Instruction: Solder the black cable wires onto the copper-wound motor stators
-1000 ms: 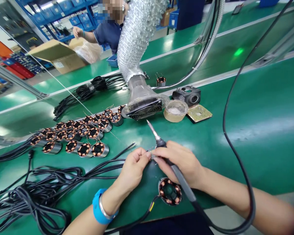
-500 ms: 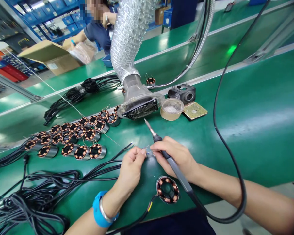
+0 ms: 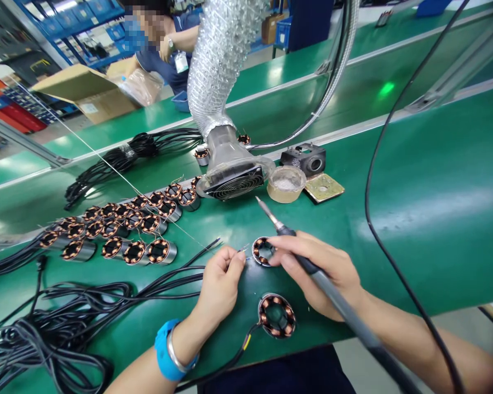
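My left hand (image 3: 219, 282) is closed, thumb and forefinger pinching the end of a black cable (image 3: 181, 298) whose thin bare wire tips (image 3: 245, 250) stick out to the right. My right hand (image 3: 328, 273) grips a soldering iron (image 3: 332, 293), its tip pointing up and left, clear of the bench. The same hand's fingertips touch a copper-wound motor stator (image 3: 256, 253), partly hidden by them, just right of the wire tips. Closer to me lies a second stator (image 3: 288, 318), with a cable (image 3: 246, 343) joined at its left side.
A fume hose (image 3: 219, 71) with a fan inlet hangs ahead. Beside it stand a round tub (image 3: 285, 189), a sponge tray (image 3: 324, 189) and an iron holder (image 3: 306, 158). Several stators (image 3: 133, 253) and cable coils (image 3: 49, 334) cover the left. A person (image 3: 164, 60) works across the bench.
My right hand has moved right with the soldering iron, away from my left fingers. A stator now shows at its fingertips. My left hand has stayed nearly still.
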A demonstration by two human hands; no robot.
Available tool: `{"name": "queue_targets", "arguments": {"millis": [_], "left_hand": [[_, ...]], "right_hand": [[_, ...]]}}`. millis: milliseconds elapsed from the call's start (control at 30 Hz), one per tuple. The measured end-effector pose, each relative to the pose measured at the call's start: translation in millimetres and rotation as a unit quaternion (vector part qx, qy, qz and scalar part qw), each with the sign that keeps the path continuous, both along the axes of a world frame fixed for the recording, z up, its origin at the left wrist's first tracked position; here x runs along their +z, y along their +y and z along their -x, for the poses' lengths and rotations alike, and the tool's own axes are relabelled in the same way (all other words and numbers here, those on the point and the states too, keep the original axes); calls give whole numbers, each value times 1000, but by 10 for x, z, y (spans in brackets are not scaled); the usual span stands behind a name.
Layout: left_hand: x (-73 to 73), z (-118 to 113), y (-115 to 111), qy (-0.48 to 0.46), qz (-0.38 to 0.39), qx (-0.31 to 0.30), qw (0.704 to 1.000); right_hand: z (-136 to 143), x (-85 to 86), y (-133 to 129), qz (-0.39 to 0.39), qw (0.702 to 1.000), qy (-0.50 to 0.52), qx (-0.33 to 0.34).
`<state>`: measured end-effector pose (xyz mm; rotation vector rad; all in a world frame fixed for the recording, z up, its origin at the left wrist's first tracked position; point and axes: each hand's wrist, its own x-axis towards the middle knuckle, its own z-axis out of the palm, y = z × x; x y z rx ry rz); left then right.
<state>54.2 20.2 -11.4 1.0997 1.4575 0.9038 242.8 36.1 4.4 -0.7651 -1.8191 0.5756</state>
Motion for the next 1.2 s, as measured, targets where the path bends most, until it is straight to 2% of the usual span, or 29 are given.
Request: {"name": "queue_targets", "arguments": {"millis": [167, 400, 1000, 1200], "left_hand": [[-21, 27, 2, -13, 17, -9, 1000], [-31, 25, -9, -35, 21, 0, 999], [-37, 12, -44, -26, 1, -2, 1000], [-22, 11, -53, -19, -7, -1, 1000]], "right_hand": [[-142, 5, -133, 36, 997, 62, -14], [-153, -66, -106, 74, 988, 126, -50], [-109, -33, -102, 63, 994, 85, -15], [-60, 65, -144, 8, 999, 53, 1]]}}
